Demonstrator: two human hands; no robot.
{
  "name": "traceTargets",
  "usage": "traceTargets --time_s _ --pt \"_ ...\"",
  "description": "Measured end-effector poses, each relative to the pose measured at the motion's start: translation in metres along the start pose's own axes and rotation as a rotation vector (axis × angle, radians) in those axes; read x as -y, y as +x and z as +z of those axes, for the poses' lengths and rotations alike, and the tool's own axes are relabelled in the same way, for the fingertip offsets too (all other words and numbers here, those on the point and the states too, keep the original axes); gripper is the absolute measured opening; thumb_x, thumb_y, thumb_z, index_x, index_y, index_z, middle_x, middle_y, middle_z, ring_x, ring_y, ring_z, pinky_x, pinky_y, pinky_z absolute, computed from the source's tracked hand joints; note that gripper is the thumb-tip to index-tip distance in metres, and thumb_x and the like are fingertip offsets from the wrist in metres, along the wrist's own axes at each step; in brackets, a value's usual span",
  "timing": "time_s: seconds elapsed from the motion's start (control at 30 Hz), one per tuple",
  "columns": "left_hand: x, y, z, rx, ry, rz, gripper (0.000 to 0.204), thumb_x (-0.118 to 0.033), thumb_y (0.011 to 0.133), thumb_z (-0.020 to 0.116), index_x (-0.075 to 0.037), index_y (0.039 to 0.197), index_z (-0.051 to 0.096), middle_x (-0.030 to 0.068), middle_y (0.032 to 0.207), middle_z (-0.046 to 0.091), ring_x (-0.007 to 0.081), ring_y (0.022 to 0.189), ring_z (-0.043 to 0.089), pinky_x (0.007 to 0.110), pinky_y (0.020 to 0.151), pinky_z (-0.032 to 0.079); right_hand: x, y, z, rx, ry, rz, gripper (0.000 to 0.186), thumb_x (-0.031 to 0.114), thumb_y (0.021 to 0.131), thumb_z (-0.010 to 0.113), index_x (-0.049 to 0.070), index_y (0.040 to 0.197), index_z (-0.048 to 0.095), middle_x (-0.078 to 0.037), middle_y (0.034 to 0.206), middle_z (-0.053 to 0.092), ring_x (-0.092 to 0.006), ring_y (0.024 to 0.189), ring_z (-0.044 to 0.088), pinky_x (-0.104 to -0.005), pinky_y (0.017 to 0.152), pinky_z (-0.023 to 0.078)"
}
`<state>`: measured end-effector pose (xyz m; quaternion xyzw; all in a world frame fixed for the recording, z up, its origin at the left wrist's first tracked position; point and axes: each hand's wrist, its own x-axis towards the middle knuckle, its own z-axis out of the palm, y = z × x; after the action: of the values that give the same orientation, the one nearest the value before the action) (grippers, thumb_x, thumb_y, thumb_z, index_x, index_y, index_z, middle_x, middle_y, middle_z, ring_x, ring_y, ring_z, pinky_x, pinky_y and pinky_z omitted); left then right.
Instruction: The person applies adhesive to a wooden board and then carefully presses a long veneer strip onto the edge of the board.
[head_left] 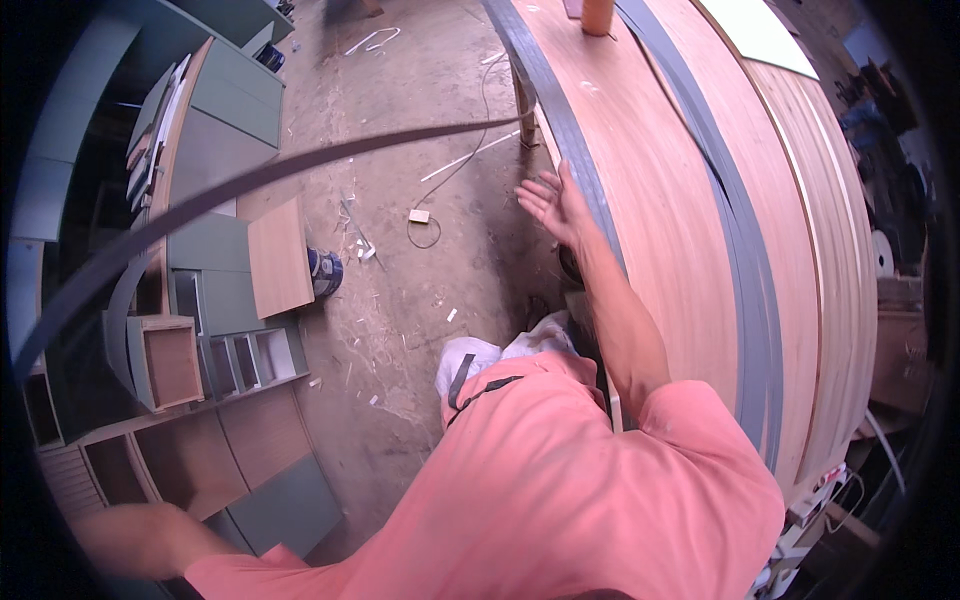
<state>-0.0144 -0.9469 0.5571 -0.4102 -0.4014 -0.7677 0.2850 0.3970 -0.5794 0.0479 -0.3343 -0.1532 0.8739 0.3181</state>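
Observation:
My right hand reaches out beside the long edge of a wood-faced panel. Its fingers are stretched and apart with nothing in them, and the thumb side lies against or close to the edge. Along that edge runs a dark grey strip. A long, thin, dark band arcs through the air from the far left to near the panel's edge, beyond my fingers. Of my left arm only a blurred part shows at the lower left; the hand is out of the picture.
More grey strips lie lengthwise on the stacked panels. An orange-brown cylinder stands at the far end. On the left are grey-green cabinets, an open drawer box and a dark blue can. A cable with a pale box and scraps litter the floor.

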Motion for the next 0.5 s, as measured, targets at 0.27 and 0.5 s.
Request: traceTargets --time_s 0.27,0.5 --pt "0.031 0.023 -0.106 -0.196 0.042 -0.018 0.020 -0.018 0.101 0.061 -0.003 0.108 0.071 0.0122 0.096 0.069 0.0289 0.093 0.065 0.039 0.087 0.050 0.079 0.239 0.084 -0.034 0.181 0.087 0.117 0.065 0.096 0.063 0.006 0.165 -0.012 -0.034 0.160 0.030 -0.0452 0.134 0.056 -0.0525 0.103 0.056" --pt "0.124 0.029 -0.180 -0.349 0.027 -0.020 0.020 -0.020 0.101 0.061 -0.002 0.106 0.070 0.0109 0.095 0.067 0.0279 0.093 0.064 0.039 0.086 0.050 0.124 0.389 0.176 0.086 -0.222 0.118 0.040 0.025 0.110 0.049 0.000 0.141 0.054 -0.007 0.086 0.061 -0.0162 0.073 0.062 -0.0305 0.064 0.055"
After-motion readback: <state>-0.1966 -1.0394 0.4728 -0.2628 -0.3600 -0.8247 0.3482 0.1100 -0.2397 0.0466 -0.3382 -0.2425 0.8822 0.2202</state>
